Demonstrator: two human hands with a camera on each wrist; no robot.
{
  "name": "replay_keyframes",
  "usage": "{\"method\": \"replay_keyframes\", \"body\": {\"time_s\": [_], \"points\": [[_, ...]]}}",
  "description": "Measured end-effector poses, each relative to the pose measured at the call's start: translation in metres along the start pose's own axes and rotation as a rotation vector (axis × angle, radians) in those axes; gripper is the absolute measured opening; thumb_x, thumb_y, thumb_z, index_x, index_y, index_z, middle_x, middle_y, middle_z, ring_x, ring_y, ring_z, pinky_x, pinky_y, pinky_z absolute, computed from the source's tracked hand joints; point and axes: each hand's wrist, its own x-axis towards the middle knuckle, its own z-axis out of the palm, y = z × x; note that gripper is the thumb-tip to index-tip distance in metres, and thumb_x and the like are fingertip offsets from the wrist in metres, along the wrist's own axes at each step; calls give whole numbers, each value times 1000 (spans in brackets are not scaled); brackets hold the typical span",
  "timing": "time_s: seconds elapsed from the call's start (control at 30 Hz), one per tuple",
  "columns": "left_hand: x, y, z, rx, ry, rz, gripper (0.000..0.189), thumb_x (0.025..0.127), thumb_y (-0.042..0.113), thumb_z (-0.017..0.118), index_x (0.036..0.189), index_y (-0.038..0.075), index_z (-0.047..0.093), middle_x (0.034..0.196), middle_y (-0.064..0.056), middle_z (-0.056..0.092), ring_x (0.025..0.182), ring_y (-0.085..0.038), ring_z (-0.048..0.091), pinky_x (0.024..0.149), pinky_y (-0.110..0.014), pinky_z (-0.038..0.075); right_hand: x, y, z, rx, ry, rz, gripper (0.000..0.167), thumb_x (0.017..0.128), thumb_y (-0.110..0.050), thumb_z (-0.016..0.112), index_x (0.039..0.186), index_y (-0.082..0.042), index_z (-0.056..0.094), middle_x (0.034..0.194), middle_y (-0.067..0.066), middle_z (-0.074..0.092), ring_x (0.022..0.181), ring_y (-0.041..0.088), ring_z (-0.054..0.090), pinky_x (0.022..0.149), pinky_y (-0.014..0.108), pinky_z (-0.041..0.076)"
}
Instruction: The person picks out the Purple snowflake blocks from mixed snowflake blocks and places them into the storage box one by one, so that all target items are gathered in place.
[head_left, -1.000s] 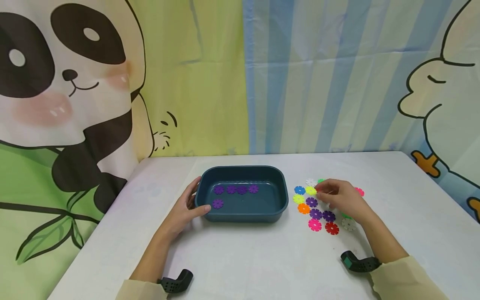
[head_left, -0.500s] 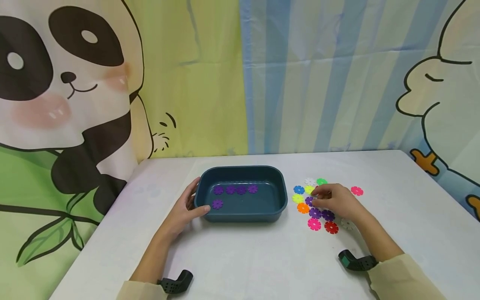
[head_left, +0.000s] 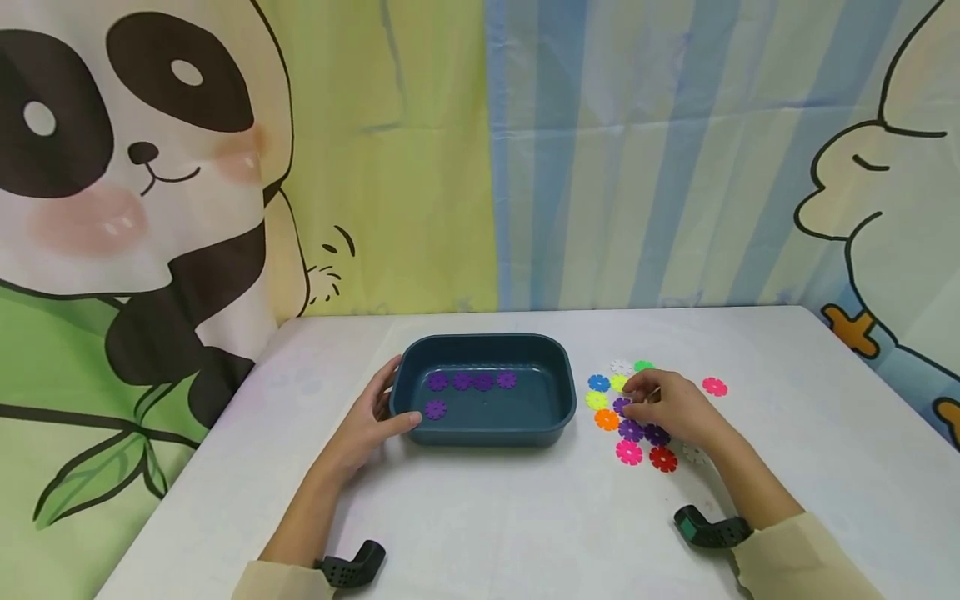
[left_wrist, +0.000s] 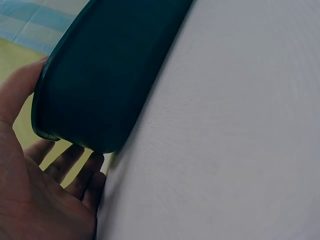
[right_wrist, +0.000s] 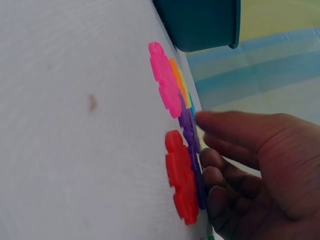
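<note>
My left hand (head_left: 366, 423) grips the left end of a dark teal plastic tray (head_left: 480, 437), thumb over the near corner and the other fingers along the side. Several purple snowflake discs (head_left: 483, 382) lie inside it. Right of the tray, my right hand (head_left: 675, 407) is low over a spread of loose snowflake discs, its fingers bent. Thumb and index fingertips are right at a purple disc (head_left: 621, 405), which they partly cover. In the right wrist view a gap shows between thumb (right_wrist: 220, 122) and index finger. Two more purple discs (head_left: 632, 429) lie just below.
Around the right hand lie orange (head_left: 607, 419), yellow (head_left: 597, 400), blue (head_left: 598, 382), green (head_left: 643, 365), pink (head_left: 629, 452) and red discs (head_left: 663, 459). One pink disc (head_left: 715, 386) sits apart to the right. A printed curtain (head_left: 637, 167) hangs behind the white table (head_left: 480, 525).
My right hand has come slightly down and left, from near the yellow disc to the purple one, uncovering the green and far-right pink discs. The left hand and tray stay put.
</note>
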Motion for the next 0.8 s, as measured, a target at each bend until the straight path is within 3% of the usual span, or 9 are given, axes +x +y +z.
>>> {"method": "replay_keyframes", "body": {"time_s": [0.2,0.43,0.6,0.8], "points": [[1,0,0,-2,-1,6,94,91,24,77,166,28,20,169,-13,29,156,-41,26,127,-60,16,0,-1,-1,-35,-13,-4,26,90,-23,80,108,-6,73,101,9,65,91,24,57,72,30,56],[0,0,0,-3,1,6,95,91,24,77,166,27,20,168,-14,30,156,-42,26,127,-60,17,-1,-4,-1,-68,15,16,38,87,-24,83,115,-2,71,102,12,65,93,25,58,73,31,59],[-1,1,0,1,4,6,94,91,23,77,166,27,20,168,-14,30,156,-41,27,127,-60,17,-2,-6,0,-66,14,28,30,87,-21,83,108,-3,71,100,11,65,92,24,59,72,32,61],[-1,3,1,16,7,-7,93,92,22,75,166,28,20,168,-13,30,156,-41,28,127,-59,17,-3,-7,-1,-91,21,58,40,87,-24,83,116,-1,69,102,14,67,94,27,60,73,34,61]]}}
